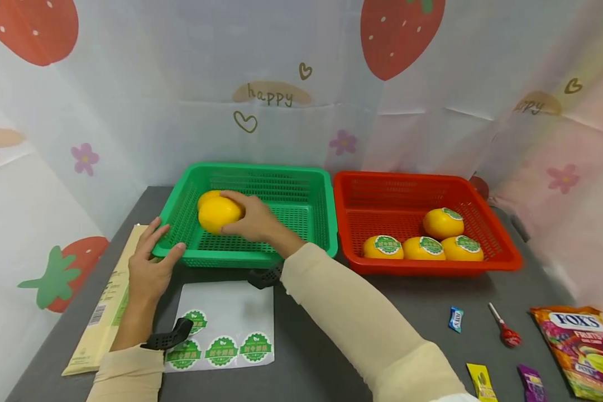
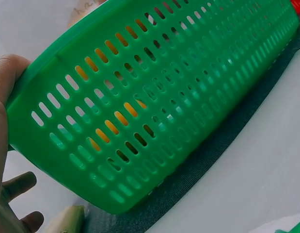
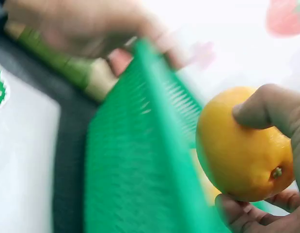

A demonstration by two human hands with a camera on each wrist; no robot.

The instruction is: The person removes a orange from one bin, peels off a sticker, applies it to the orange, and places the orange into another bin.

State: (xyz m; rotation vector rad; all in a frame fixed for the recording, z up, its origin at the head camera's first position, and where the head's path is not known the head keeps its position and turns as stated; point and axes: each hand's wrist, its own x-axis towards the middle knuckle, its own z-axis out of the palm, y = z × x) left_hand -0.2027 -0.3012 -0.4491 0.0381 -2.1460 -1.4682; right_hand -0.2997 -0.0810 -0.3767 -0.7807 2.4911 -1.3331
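My right hand holds an orange between thumb and fingers, inside the outline of the green basket. The right wrist view shows this orange beside the basket's rim, its stem end bare. Another orange sits behind it, partly hidden. At the basket's front left corner, my left hand grips the rim; the left wrist view shows a digit over the edge and other fingers hanging below. Orange patches show through the slots of the basket wall.
A red basket holds several oranges with green labels. In front of the green basket lies a sheet of round stickers. A flat cream packet lies left. Wrapped sweets, a lollipop and a candy bag lie right.
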